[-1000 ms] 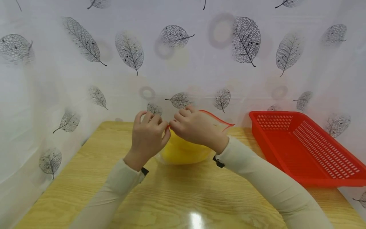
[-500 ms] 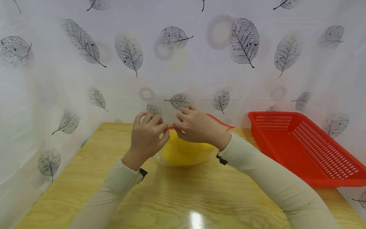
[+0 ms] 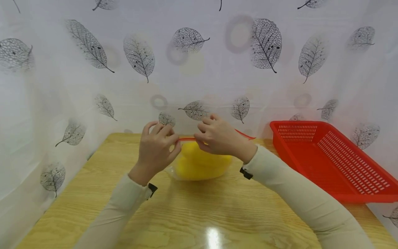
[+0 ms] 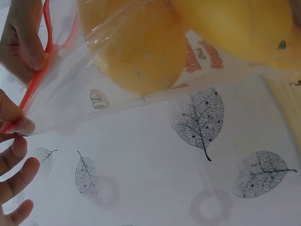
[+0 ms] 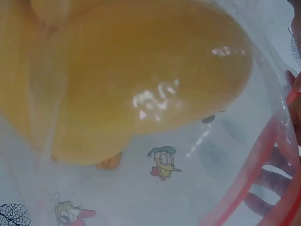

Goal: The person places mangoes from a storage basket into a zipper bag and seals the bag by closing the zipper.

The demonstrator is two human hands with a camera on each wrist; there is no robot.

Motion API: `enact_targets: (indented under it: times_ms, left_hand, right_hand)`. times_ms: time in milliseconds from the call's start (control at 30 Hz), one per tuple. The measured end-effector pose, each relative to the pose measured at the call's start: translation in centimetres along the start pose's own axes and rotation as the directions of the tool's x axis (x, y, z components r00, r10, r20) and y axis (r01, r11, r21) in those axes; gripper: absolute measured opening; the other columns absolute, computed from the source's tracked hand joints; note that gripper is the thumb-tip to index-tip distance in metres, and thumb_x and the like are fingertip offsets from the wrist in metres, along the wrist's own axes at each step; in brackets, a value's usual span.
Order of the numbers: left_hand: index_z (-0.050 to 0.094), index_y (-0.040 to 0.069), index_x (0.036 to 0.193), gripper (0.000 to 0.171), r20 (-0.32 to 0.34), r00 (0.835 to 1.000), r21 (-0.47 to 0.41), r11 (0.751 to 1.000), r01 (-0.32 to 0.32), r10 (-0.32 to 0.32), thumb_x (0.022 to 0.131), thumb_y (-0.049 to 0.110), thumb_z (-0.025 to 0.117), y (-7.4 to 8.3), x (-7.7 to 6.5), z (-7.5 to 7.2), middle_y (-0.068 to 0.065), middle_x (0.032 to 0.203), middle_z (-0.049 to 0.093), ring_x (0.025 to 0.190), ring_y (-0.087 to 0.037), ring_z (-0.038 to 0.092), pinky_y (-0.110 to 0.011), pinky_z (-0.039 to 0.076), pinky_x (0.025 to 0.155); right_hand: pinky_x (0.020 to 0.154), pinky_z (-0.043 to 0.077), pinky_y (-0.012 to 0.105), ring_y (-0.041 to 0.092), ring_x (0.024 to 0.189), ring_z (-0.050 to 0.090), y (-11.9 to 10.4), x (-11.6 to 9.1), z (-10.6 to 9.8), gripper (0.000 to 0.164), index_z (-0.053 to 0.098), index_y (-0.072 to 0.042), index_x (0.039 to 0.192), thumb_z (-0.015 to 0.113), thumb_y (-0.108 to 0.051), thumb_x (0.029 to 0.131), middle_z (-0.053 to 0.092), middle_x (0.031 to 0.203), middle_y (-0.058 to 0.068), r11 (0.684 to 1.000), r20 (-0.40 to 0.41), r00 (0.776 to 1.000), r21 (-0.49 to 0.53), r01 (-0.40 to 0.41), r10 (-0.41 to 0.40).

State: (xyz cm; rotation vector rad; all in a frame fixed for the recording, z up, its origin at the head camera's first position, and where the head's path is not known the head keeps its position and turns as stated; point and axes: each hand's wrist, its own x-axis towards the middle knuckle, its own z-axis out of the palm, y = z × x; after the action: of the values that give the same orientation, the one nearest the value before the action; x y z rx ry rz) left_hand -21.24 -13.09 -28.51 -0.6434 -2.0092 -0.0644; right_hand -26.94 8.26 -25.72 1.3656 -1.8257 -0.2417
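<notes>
A clear zip bag (image 4: 61,103) with a red zip strip (image 3: 186,139) stands on the table, holding large yellow fruits (image 4: 136,47). Their exact kind is unclear through the plastic. My left hand (image 3: 157,148) pinches the left end of the red strip, its other fingers spread away from the bag. Farther right, my right hand (image 3: 219,138) pinches the same strip between thumb and fingers. Between the hands the strip runs straight; beyond the right hand it gapes in a loop. Cartoon prints, among them a duck (image 5: 163,162), show on the bag.
A red plastic basket (image 3: 335,198) with slotted walls sits at the table's right side. The wooden table (image 3: 186,214) reaches back to a white curtain (image 3: 199,76) printed with dark leaves.
My right hand has moved rightward along the red strip, and more of the strip shows between the hands. The left hand keeps its pinch, shifting slightly left.
</notes>
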Motion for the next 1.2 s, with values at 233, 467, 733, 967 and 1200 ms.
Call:
enact_targets:
  times_ms: [233, 467, 733, 967, 1200]
  left_hand:
    - [0.065, 0.010, 0.076, 0.015, 0.098, 0.995, 0.094, 0.995, -0.018, 0.008, 0.076, 0.025, 0.065, 0.5, 0.7, -0.4, -0.006, 0.075, 0.058, 0.077, -0.026, 0.056, -0.050, 0.042, 0.092]
    - [0.065, 0.012, 0.080, 0.011, 0.135, 0.990, 0.099, 0.993, -0.062, 0.049, 0.078, 0.022, 0.066, 1.2, 1.2, 0.4, -0.005, 0.075, 0.056, 0.077, -0.025, 0.054, -0.047, 0.041, 0.094]
    - [0.067, 0.013, 0.076, 0.006, 0.070, 0.997, 0.038, 0.999, -0.034, 0.031, 0.076, 0.018, 0.067, 1.3, 0.8, 0.5, -0.003, 0.075, 0.059, 0.079, -0.024, 0.057, -0.048, 0.041, 0.096]
    - [0.066, 0.012, 0.073, 0.003, 0.029, 1.000, -0.021, 1.000, -0.009, 0.010, 0.074, 0.015, 0.066, 1.3, 0.3, 0.5, -0.003, 0.074, 0.059, 0.077, -0.024, 0.057, -0.050, 0.041, 0.094]
    - [0.065, 0.012, 0.072, 0.003, 0.012, 1.000, -0.052, 0.999, 0.001, 0.000, 0.073, 0.015, 0.067, 1.3, 0.0, 0.2, -0.003, 0.074, 0.060, 0.078, -0.024, 0.057, -0.052, 0.041, 0.094]
  right_hand:
    - [0.069, 0.042, 0.034, 0.017, 0.062, 0.047, -0.2, 0.0, 0.2, 0.015, 0.059, -0.016, 0.076, 0.056, -0.025, 0.088, 0.050, 0.064, -0.002, 0.999, 0.008, 1.000, -0.033, 0.008, -0.008]
    - [0.065, 0.039, 0.032, 0.018, 0.062, 0.048, -0.7, 0.1, 0.2, 0.015, 0.058, -0.015, 0.076, 0.057, -0.024, 0.088, 0.053, 0.066, -0.001, 0.998, 0.000, 1.000, -0.058, -0.009, 0.009]
    - [0.062, 0.038, 0.033, 0.019, 0.060, 0.043, -2.3, -0.1, 0.0, 0.025, 0.046, -0.014, 0.064, 0.051, -0.018, 0.089, 0.042, 0.061, 0.000, 0.988, -0.039, 0.994, -0.106, -0.110, 0.106]
    - [0.063, 0.038, 0.035, 0.020, 0.059, 0.044, -3.4, -0.4, 0.2, 0.027, 0.045, -0.014, 0.061, 0.053, -0.017, 0.086, 0.042, 0.060, 0.001, 0.978, -0.111, 0.979, -0.101, -0.180, 0.168]
    - [0.063, 0.040, 0.034, 0.020, 0.060, 0.046, -3.4, -0.8, 0.3, 0.026, 0.048, -0.014, 0.062, 0.057, -0.019, 0.086, 0.045, 0.062, 0.001, 0.982, -0.131, 0.978, -0.081, -0.174, 0.162]
